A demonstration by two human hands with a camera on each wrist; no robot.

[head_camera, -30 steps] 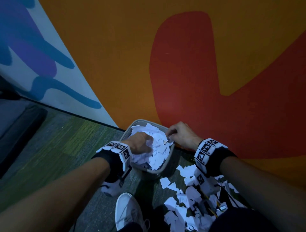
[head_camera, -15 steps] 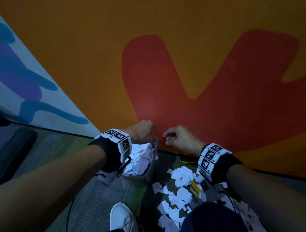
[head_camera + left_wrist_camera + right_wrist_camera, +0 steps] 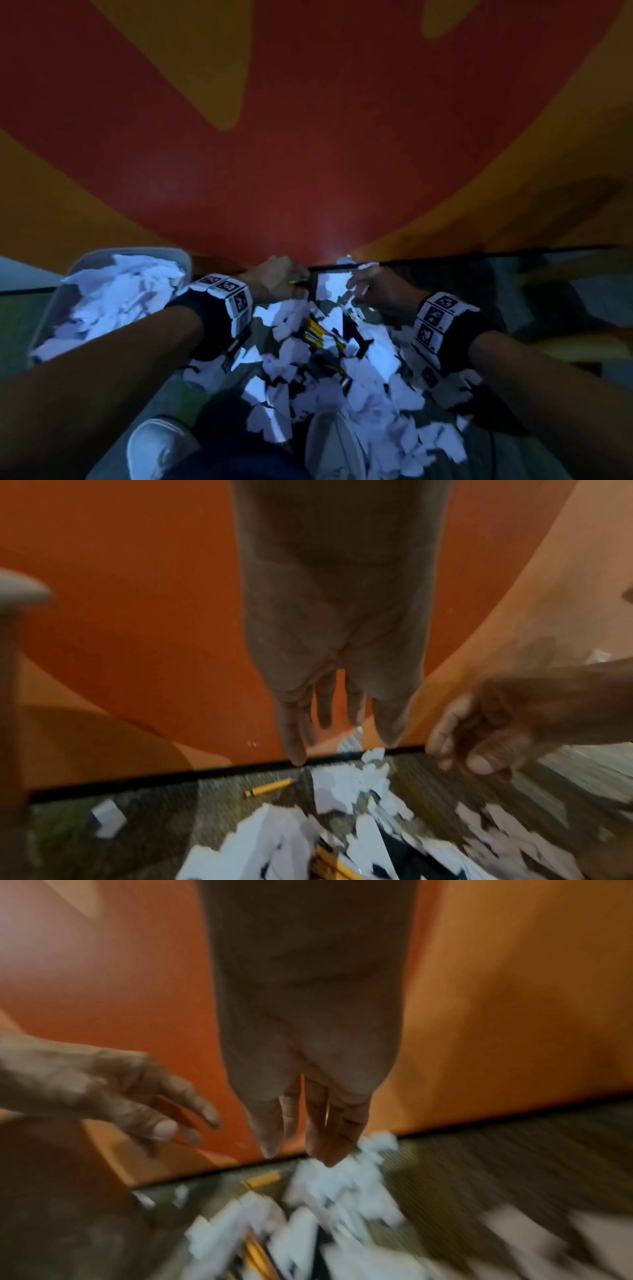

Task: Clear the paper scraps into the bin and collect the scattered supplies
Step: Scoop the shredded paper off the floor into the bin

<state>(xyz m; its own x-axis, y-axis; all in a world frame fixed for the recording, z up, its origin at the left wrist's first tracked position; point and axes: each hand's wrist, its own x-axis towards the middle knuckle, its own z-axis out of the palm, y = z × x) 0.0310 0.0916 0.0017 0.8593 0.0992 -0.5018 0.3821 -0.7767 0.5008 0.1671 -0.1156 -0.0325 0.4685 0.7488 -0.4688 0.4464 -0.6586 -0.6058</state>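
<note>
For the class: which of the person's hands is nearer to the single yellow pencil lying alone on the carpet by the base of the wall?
Left. The left hand hangs just above the lone pencil, fingertips close over it. The right hand is off to the pencil's right, over the paper scraps.

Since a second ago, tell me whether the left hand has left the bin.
Yes. The left hand moved right, out of the bin, to the scraps beside it.

Carpeted floor (image 3: pixel 534 291) bears torn paper scraps (image 3: pixel 370 380), yellow pencils (image 3: pixel 317 330) (partly buried), and a bin (image 3: pixel 185 257).

wall (image 3: pixel 308 171) ahead, bin (image 3: pixel 85 267) left, scraps (image 3: pixel 370 370) below
</note>
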